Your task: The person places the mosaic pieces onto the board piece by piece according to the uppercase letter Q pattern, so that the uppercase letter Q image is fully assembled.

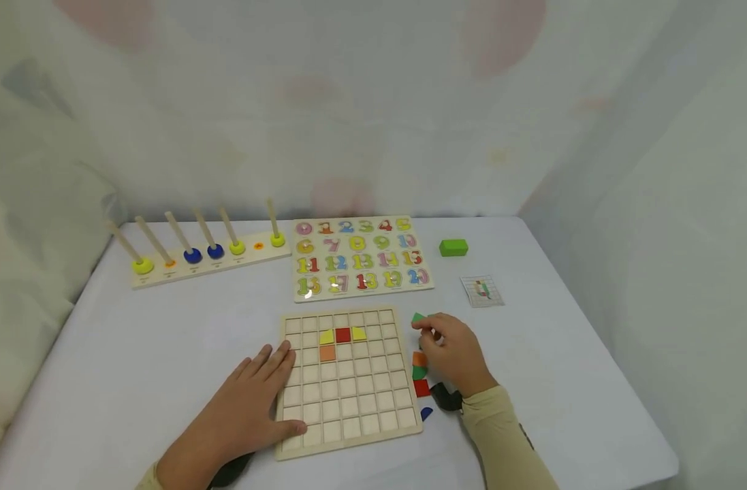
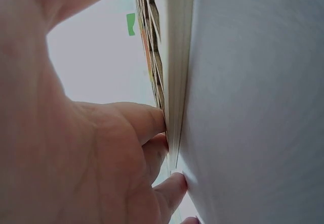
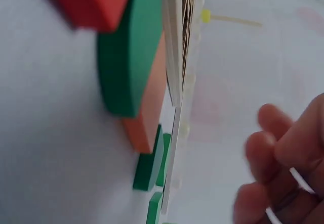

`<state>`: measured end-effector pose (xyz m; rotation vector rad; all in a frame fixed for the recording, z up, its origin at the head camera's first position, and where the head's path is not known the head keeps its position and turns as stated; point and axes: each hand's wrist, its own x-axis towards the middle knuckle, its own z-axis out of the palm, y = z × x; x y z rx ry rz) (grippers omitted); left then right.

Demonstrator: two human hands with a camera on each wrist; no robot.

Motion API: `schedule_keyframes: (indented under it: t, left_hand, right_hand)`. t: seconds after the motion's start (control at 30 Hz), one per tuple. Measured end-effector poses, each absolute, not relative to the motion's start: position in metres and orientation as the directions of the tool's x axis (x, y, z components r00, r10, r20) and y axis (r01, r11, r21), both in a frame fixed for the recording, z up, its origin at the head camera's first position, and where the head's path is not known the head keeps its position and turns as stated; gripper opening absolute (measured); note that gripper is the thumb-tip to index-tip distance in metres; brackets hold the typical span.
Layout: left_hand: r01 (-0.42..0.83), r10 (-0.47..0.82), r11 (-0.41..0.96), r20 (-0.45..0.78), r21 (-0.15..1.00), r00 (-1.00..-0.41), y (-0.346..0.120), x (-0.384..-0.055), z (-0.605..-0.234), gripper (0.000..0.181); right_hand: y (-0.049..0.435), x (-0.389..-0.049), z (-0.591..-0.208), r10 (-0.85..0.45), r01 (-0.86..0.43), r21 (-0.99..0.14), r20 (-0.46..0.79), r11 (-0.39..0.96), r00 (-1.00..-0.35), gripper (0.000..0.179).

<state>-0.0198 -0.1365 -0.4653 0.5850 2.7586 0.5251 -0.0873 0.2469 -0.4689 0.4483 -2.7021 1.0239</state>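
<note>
A wooden grid board (image 1: 373, 408) lies near the table's front edge. It holds two yellow pieces (image 1: 327, 336), a red square (image 1: 343, 334) and an orange square (image 1: 327, 352). My left hand (image 1: 257, 401) lies flat on the board's left edge (image 2: 174, 82), fingers straight. My right hand (image 1: 449, 350) hovers just right of the board with its fingers (image 3: 268, 148) loosely curled; no piece shows between them. Its fingertips are close to a green piece (image 1: 418, 318). Under it lie loose orange (image 1: 419, 358), green (image 3: 126, 57), red (image 1: 421, 388) and blue (image 1: 426, 412) pieces.
Behind the grid board lies a number puzzle board (image 1: 361, 258). A peg rack (image 1: 208, 262) with yellow and blue rings stands at the back left. A green block (image 1: 453, 248) and a small pattern card (image 1: 482, 290) sit at the back right. Curtains surround the table.
</note>
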Motion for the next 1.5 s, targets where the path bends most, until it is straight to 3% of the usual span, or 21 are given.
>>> schedule_keyframes:
  t: [0.23,0.4,0.5,0.7,0.8,1.1,1.33,1.5]
  left_hand:
    - [0.36,0.461,0.843,-0.191,0.4,-0.867,-0.132,-0.024,-0.464,0.125]
    - [0.373,0.472,0.839,-0.186,0.397,-0.862,-0.128,-0.026,-0.463,0.124]
    - [0.381,0.475,0.836,-0.176,0.395,-0.862,-0.127,-0.027,-0.464,0.123]
    - [0.381,0.475,0.836,-0.176,0.395,-0.862,-0.126,-0.028,-0.462,0.122]
    - [0.378,0.472,0.837,-0.175,0.395,-0.864,-0.127,-0.028,-0.462,0.123]
    - [0.359,0.447,0.851,-0.173,0.383,-0.877,-0.138,-0.02,-0.468,0.126]
    - [0.368,0.456,0.845,-0.164,0.388,-0.875,-0.137,-0.019,-0.464,0.126]
    - [0.362,0.454,0.843,-0.166,0.397,-0.875,-0.136,-0.02,-0.464,0.125]
  right_hand:
    - [0.258,-0.086,-0.472,-0.089,-0.168,-0.59,0.16,0.79,-0.983,0.022]
    - [0.268,-0.086,-0.469,-0.161,-0.099,-0.63,-0.043,0.771,-0.986,0.021]
    - [0.273,-0.088,-0.468,-0.211,-0.108,-0.622,-0.095,0.775,-0.973,0.021]
    - [0.276,-0.088,-0.466,-0.199,-0.139,-0.555,-0.049,0.82,-0.979,0.018]
    - [0.275,-0.087,-0.467,-0.207,-0.129,-0.573,-0.073,0.809,-0.976,0.017]
    - [0.259,-0.085,-0.47,-0.368,-0.211,-0.634,-0.125,0.744,-0.921,0.012]
    - [0.256,-0.086,-0.465,-0.278,-0.198,-0.552,-0.063,0.81,-0.959,0.008]
    - [0.261,-0.091,-0.462,-0.107,-0.118,-0.51,0.05,0.852,-0.993,0.017]
